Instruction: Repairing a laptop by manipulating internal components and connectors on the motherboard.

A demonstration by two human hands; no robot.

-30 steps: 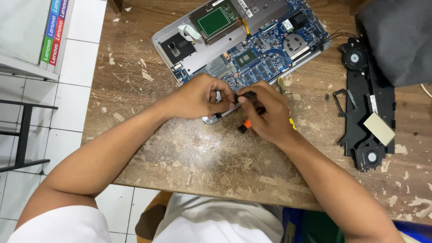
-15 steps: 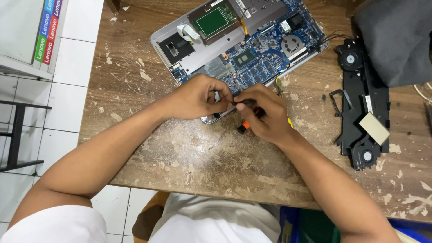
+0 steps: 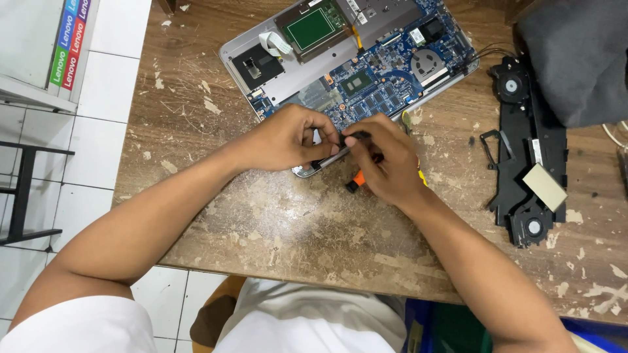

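Note:
An opened silver laptop (image 3: 261, 59) lies on the worn wooden table (image 3: 294, 229), its blue circuit board (image 3: 386, 85) bared. My left hand (image 3: 284, 137) presses on the laptop's near corner, fingers curled at the board's edge. My right hand (image 3: 386, 160) is closed around a screwdriver with an orange and black handle (image 3: 355, 181), its tip at the same corner, right beside the left fingertips. The tip itself is hidden by my fingers.
A black plastic speaker strip (image 3: 526, 150) with two round drivers and a tan pad lies at the right. A dark grey cloth (image 3: 575, 59) covers the far right corner. White floor tiles (image 3: 91, 131) and a black metal frame (image 3: 23, 189) are to the left of the table.
Both hands stay at the laptop's near corner; my right fingers have shifted slightly on the screwdriver. The view has drifted a little.

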